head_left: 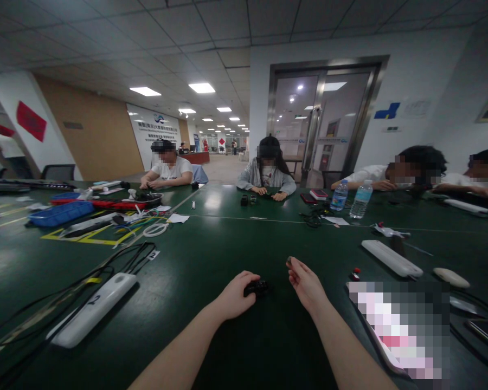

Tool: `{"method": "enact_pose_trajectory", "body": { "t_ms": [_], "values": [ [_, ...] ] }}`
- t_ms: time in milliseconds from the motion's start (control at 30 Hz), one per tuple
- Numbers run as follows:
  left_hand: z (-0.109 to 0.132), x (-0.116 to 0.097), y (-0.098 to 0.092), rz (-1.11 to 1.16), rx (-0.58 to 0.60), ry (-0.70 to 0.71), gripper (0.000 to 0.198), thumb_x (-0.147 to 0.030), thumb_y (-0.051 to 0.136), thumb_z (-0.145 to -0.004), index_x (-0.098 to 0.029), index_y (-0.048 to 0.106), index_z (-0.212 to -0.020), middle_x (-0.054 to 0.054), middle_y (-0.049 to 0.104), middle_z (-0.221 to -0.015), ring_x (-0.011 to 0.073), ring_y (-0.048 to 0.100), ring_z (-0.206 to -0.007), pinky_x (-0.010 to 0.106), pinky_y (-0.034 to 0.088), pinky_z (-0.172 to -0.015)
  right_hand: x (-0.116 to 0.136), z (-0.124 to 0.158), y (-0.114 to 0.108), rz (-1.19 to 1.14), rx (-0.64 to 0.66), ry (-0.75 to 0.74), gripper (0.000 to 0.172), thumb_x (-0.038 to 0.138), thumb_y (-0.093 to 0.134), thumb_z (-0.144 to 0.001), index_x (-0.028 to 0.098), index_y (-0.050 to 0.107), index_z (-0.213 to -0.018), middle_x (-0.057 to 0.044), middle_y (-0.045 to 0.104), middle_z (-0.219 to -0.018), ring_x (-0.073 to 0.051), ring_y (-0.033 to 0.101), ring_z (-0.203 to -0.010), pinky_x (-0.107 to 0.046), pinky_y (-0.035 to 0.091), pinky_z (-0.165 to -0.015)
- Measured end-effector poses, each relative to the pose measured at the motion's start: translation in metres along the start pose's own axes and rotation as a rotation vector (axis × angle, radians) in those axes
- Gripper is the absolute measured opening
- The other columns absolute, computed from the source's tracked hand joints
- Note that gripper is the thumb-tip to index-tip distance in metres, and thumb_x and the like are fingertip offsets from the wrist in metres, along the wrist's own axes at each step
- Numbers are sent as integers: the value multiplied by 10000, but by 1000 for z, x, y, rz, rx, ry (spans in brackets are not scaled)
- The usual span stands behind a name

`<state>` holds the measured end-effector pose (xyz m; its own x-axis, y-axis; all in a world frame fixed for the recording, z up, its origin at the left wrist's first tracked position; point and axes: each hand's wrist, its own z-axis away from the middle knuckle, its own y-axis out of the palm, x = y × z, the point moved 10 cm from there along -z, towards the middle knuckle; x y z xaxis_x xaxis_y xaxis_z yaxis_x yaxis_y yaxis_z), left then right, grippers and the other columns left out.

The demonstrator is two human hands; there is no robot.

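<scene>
My left hand (236, 297) is closed around a small black object (260, 287) low over the dark green table (211, 346), at the centre of the view. Its exact shape is too dark to make out. To the right of it, my right hand (305, 283) is raised a little, thumb and fingertips pinched on a tiny dark piece (288, 261). A gap separates the two hands, and the tiny piece does not touch the black object.
White power strips (95, 309) with black cables lie left, another (391, 259) right. A pixelated device (390, 330) is near my right forearm. Further off are a blue tray (61, 214), water bottles (361, 199) and several people seated across the table.
</scene>
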<state>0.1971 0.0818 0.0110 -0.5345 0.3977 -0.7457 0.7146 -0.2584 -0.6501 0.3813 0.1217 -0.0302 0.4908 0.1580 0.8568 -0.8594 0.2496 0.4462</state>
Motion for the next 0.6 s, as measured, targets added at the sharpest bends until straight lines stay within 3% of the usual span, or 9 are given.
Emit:
{"method": "enact_pose_trajectory", "body": {
  "t_ms": [333,600],
  "values": [
    [0,-5,1,-3,25,-6,368,-353,486,-761,-247,508,-1112,30,526,-1114,176,477,-1015,322,369,-885,-1,-4,0,5,2,-17,230,305,704,-603,215,641,-804,-11,656,-789,-102,565,-616,-189,468,-497],
    [2,0,1,49,24,-47,417,-309,484,-772,-284,432,-1185,11,489,-1182,169,456,-1067,324,364,-915,0,-2,0,7,-1,-10,237,312,700,-606,214,640,-813,-13,657,-814,-100,563,-631,-184,476,-512]
  ]
}}
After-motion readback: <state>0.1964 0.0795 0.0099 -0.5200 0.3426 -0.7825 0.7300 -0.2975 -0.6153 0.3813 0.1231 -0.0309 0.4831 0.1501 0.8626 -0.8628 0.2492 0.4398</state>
